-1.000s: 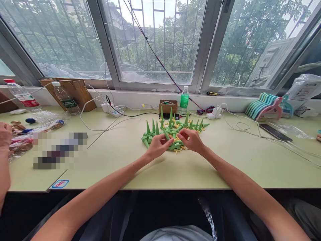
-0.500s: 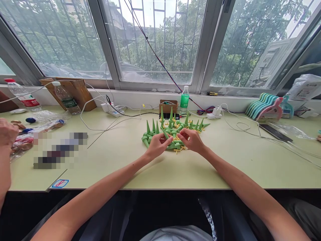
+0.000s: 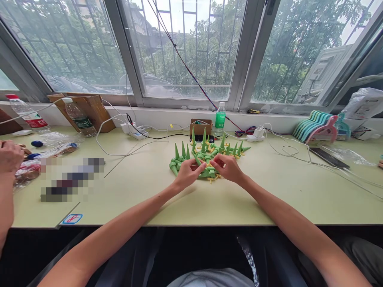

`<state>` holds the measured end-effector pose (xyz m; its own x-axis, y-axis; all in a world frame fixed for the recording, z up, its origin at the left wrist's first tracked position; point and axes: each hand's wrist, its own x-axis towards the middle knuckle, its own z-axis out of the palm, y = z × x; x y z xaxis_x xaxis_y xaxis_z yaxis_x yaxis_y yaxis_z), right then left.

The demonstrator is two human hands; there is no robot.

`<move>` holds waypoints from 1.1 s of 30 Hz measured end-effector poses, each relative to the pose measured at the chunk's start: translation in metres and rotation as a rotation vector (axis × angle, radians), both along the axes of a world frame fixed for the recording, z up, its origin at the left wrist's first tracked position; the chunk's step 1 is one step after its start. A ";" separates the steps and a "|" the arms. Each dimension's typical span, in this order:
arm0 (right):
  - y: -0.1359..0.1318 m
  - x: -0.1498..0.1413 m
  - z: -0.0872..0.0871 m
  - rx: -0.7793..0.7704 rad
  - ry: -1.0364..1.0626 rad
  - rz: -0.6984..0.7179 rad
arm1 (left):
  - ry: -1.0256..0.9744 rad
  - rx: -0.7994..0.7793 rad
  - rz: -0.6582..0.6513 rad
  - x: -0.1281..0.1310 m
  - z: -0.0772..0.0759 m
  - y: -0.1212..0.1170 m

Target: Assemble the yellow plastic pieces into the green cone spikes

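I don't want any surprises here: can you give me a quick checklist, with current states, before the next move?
1. Left hand has a grip on a green spike: ok, held between thumb and fingers.
2. Right hand has a piece pinched: cannot tell, its fingertips hide it.
3. Held spike fully joined to another part: cannot tell, its lower end is covered.
4. Other green spikes close by: ok, just beyond the hands.
5. Green-labelled bottle upright and capped: ok, behind the spikes.
6. Co-worker's hand clear of the spikes: ok, at the far left.
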<state>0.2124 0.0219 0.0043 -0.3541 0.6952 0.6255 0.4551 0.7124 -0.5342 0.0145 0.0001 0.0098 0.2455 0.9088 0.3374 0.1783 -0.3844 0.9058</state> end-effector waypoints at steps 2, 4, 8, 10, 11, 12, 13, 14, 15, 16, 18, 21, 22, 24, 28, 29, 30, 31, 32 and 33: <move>0.000 0.000 0.000 -0.002 0.002 -0.002 | 0.000 -0.005 -0.011 0.000 0.000 0.000; 0.000 0.000 0.000 -0.001 0.005 -0.006 | 0.000 -0.009 -0.015 0.000 0.000 0.000; 0.000 0.000 0.000 0.019 0.019 -0.025 | -0.003 -0.007 -0.002 0.000 0.000 0.000; 0.000 0.000 0.000 0.030 0.027 -0.042 | 0.005 -0.003 0.006 0.000 0.000 0.000; 0.000 0.000 0.000 0.033 0.033 -0.052 | 0.009 -0.001 0.009 0.000 0.000 0.000; 0.000 0.000 0.000 0.035 0.037 -0.060 | 0.012 0.001 0.011 0.000 0.000 0.000; 0.000 0.000 0.001 0.035 0.041 -0.067 | 0.013 0.002 0.012 0.000 0.000 0.000; 0.000 0.000 0.001 0.034 0.044 -0.071 | 0.012 0.002 0.012 0.001 0.000 0.000; 0.000 0.000 0.001 0.033 0.044 -0.071 | 0.010 0.002 0.011 0.001 0.000 0.000; 0.000 0.000 0.001 0.032 0.040 -0.066 | 0.007 0.002 0.010 0.001 0.000 0.000; 0.000 0.000 0.001 0.034 0.027 -0.049 | 0.000 0.004 0.006 0.001 0.000 -0.001; -0.001 0.000 0.000 0.034 0.004 -0.024 | -0.006 0.002 -0.004 0.001 0.000 -0.002; -0.001 0.000 0.000 0.033 -0.001 -0.019 | -0.005 -0.001 -0.009 0.001 0.000 -0.002; -0.001 0.000 0.000 0.030 -0.008 -0.013 | -0.001 -0.006 -0.017 0.000 0.000 -0.002; -0.001 0.000 -0.001 0.019 -0.012 -0.001 | 0.002 -0.005 -0.021 0.000 0.000 -0.001; -0.001 0.000 -0.001 0.014 -0.011 0.003 | 0.002 -0.003 -0.020 0.000 -0.001 -0.001; -0.001 -0.001 -0.001 0.010 -0.010 0.009 | 0.001 -0.002 -0.020 0.000 -0.001 -0.001; -0.001 -0.001 -0.001 0.007 -0.007 0.014 | 0.002 -0.001 -0.019 0.000 0.000 -0.001; -0.001 -0.001 -0.001 0.003 -0.004 0.019 | 0.002 0.000 -0.018 0.000 0.000 -0.001; -0.001 -0.001 -0.001 -0.002 -0.001 0.025 | 0.003 0.001 -0.016 0.001 0.000 -0.001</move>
